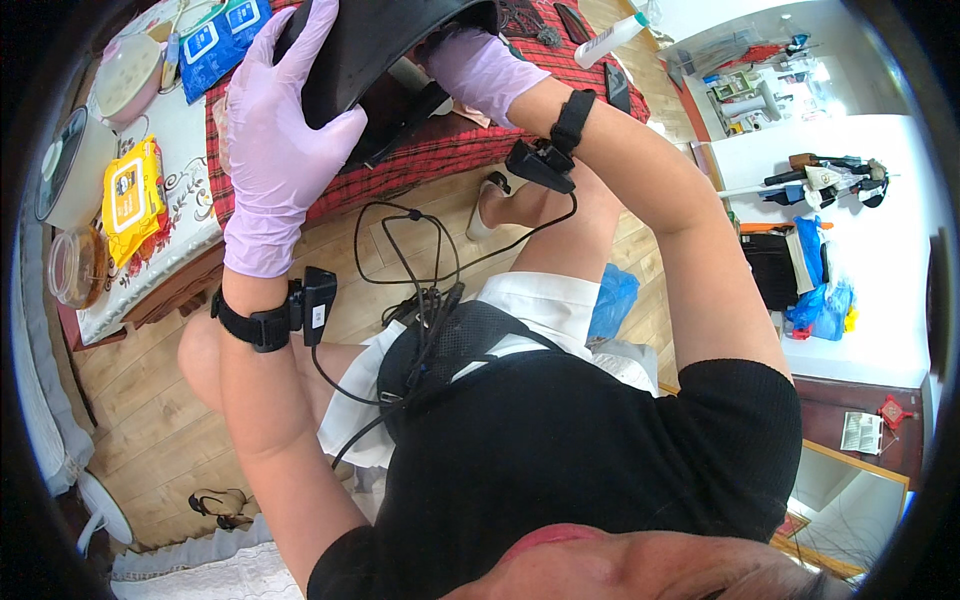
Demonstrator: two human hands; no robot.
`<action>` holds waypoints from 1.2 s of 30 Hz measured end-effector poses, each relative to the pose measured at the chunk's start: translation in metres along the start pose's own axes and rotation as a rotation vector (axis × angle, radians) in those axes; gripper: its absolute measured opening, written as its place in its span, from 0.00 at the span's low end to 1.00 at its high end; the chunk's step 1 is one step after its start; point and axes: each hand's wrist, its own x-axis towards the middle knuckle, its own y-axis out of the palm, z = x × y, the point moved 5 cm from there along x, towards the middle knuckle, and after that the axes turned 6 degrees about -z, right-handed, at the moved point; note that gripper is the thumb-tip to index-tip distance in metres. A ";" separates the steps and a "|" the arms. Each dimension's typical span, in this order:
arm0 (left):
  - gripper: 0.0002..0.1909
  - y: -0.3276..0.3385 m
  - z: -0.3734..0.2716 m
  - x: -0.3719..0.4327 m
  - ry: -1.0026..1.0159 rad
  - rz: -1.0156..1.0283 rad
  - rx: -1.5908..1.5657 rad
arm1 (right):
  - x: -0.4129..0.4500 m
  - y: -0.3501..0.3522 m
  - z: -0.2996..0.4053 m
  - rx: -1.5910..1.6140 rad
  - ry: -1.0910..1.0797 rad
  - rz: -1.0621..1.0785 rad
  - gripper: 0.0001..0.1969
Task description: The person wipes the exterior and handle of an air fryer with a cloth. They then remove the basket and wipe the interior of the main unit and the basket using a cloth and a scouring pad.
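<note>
My left hand (281,150), in a thin lilac glove, holds the left side of a large black leather-like item (367,49), perhaps a bag; its fingers lie spread along the side and its thumb rests near the lower edge. The item is cut off by the top of the view. My right hand (487,75), gloved the same way, reaches under its curved right rim, and its fingertips are hidden among dark material. A pale tube-like part shows below the rim. A red tartan cloth (450,150) covers the table under the item.
At left on the table are a yellow wipes pack (133,196), blue packs (214,56), a lidded pink bowl (129,79) and clear tubs (77,266). A white bottle (609,41) and a phone (617,86) lie at right. Cables (416,217) hang between my wrists.
</note>
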 end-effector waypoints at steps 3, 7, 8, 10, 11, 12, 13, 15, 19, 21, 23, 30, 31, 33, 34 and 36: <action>0.43 0.001 0.000 0.000 0.002 0.001 -0.002 | -0.002 0.001 0.016 -0.003 -0.111 -0.268 0.15; 0.43 0.001 0.001 -0.002 -0.017 0.002 0.027 | -0.001 0.000 0.050 -0.020 -0.082 -0.019 0.13; 0.43 0.000 0.002 -0.003 -0.018 0.003 0.029 | 0.000 -0.005 0.056 -0.007 -0.073 0.029 0.14; 0.43 0.000 0.001 -0.002 0.002 -0.011 0.015 | 0.003 0.005 0.061 -0.024 -0.042 -0.056 0.14; 0.43 0.000 0.001 -0.002 0.004 -0.013 0.014 | 0.006 0.012 0.064 -0.040 -0.016 -0.140 0.15; 0.43 -0.001 0.003 -0.003 -0.005 -0.012 0.012 | 0.012 0.030 0.067 -0.040 -0.018 -0.143 0.15; 0.43 0.000 0.003 -0.002 -0.008 -0.012 0.003 | 0.018 0.043 0.067 -0.024 -0.086 -0.286 0.15; 0.43 0.002 0.001 -0.001 -0.006 -0.020 0.004 | 0.021 0.056 0.073 -0.019 -0.150 -0.430 0.16; 0.43 0.004 0.000 0.001 -0.008 -0.016 -0.023 | 0.029 0.059 0.078 -0.044 -0.047 -0.428 0.16; 0.43 0.003 0.007 -0.005 -0.035 -0.013 0.016 | 0.028 0.054 0.087 0.024 0.008 -0.358 0.16; 0.43 0.001 0.013 -0.010 -0.063 -0.010 0.052 | 0.024 0.045 0.100 0.092 0.063 -0.284 0.15; 0.45 0.006 0.014 -0.007 -0.016 -0.022 0.038 | 0.023 0.043 0.099 0.151 0.148 -0.097 0.14; 0.45 0.006 0.014 -0.007 -0.015 -0.021 0.038 | 0.023 0.044 0.098 0.190 0.199 -0.088 0.13; 0.44 0.004 0.012 -0.006 -0.038 -0.006 0.034 | 0.026 0.045 0.098 0.146 0.150 -0.113 0.12; 0.43 0.004 0.011 -0.006 -0.060 0.009 0.031 | 0.029 0.045 0.097 0.102 0.100 -0.138 0.11; 0.43 -0.001 0.016 -0.010 -0.067 0.006 0.052 | 0.028 0.038 0.088 0.141 -0.209 -0.142 0.15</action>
